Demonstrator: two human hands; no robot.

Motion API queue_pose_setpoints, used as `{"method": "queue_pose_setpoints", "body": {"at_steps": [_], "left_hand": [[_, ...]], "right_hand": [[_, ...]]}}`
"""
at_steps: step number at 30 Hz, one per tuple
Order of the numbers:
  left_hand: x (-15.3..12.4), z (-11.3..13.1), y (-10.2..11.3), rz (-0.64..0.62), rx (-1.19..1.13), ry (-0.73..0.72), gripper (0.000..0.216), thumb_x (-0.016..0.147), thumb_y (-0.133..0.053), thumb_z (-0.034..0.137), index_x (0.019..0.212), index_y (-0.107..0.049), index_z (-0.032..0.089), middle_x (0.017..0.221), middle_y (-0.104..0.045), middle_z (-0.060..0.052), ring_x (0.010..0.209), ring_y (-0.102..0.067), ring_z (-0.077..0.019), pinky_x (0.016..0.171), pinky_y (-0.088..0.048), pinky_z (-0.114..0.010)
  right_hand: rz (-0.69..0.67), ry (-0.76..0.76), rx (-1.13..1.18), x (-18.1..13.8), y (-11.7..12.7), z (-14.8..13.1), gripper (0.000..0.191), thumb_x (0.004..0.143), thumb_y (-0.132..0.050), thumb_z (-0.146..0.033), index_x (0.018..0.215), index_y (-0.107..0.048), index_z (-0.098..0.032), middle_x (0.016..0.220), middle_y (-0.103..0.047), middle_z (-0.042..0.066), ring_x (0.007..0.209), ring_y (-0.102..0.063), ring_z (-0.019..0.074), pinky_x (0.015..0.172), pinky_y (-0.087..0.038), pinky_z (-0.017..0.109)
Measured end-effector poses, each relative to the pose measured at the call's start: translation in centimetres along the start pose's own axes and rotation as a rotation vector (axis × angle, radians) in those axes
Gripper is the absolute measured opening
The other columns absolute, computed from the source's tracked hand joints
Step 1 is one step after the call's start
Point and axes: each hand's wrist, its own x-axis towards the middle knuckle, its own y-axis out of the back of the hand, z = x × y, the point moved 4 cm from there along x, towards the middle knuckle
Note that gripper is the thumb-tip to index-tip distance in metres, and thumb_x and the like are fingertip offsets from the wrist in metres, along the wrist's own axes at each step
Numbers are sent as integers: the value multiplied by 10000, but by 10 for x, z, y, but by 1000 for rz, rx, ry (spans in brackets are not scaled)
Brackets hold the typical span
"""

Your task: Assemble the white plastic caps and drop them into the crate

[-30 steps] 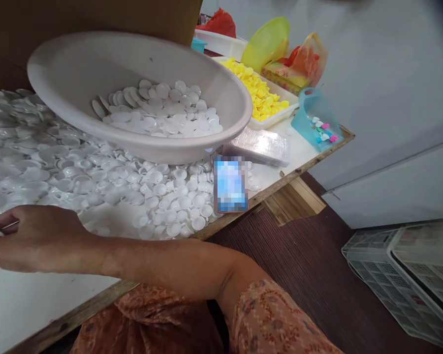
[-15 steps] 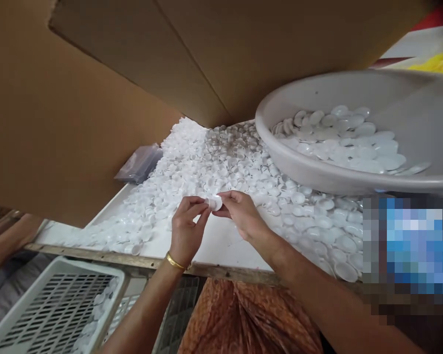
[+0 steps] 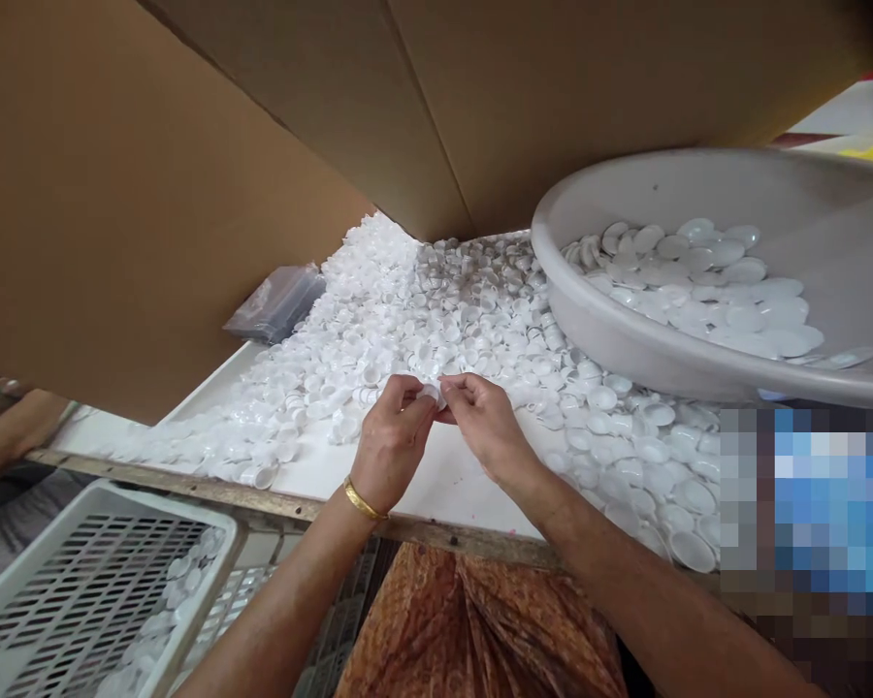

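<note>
Both hands at work just above the table (image 3: 458, 494), close together. Left hand (image 3: 393, 441): thumb and forefinger pinched closed on a small white piece (image 3: 429, 392), which sits between the two sets of fingers, mostly covered by them. Right hand (image 3: 489, 427): fingers bent in at the right edge of that piece; tips partly hidden, so how tightly they are closed, and whether they grip this piece or a second one, cannot be told. Gold bracelet (image 3: 364, 499) on the wrist below the left fingers. Beyond the fingers, a broad heap of white cup-like pieces (image 3: 393, 320) spreads back over the table and round to both sides; a bare strip of tabletop lies on the near side of the fingers. Left of and beyond them, a clear-wrapped packet (image 3: 276, 302) at the edge of the heap, beside brown cardboard (image 3: 116, 213). To their right and beyond, a large grey basin (image 3: 611, 344) holding flat white discs (image 3: 742, 291). Lower left of the fingers, under the table edge, a pale slatted basket (image 3: 222, 528) with white pieces inside. Far left, another person's arm (image 3: 21, 431).
</note>
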Motion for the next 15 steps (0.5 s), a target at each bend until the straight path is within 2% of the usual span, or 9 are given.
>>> {"method": "queue_pose_setpoints", "body": {"at_steps": [4,7,10,12,15], "left_hand": [[-3,0,-3,23,-107,80,150,851,-471,209,825,-615,179,940,-531,-56,818,-560,-133,738,-513,-287],[-13,7,0,64,-251,95,131,844,-499,227,872,-616,177,961,-579,-67,896,-572,-141,806,-506,-282],[-23,3,1,174,-368,179,179,843,-510,277,937,-618,170,964,-611,-74,933,-573,-139,862,-483,-263],[-31,-8,-2,231,-357,339,275,806,-558,356,1007,-605,174,977,-604,-87,937,-571,-165,852,-487,-285],[-43,-19,-16,114,-370,565,448,741,-604,452,1106,-557,196,925,-598,-86,886,-577,-204,756,-511,-321]], "right_hand": [[-35,-68,112,-3,1,-1,333,618,-720,-340,859,-592,-148,693,-652,5,679,-636,149,706,-540,312],[32,-175,87,-10,4,1,430,542,-749,-322,916,-597,-175,680,-657,7,626,-632,140,622,-537,276],[60,-143,-28,-12,3,3,333,531,-747,-336,832,-647,-236,725,-660,45,664,-634,136,666,-523,284],[50,-109,-140,-12,3,9,289,549,-728,-364,822,-662,-299,893,-659,86,820,-634,164,727,-491,323],[-6,-89,-261,-11,6,23,364,555,-723,-407,909,-656,-360,1133,-587,126,1118,-511,226,733,-464,370]]}}
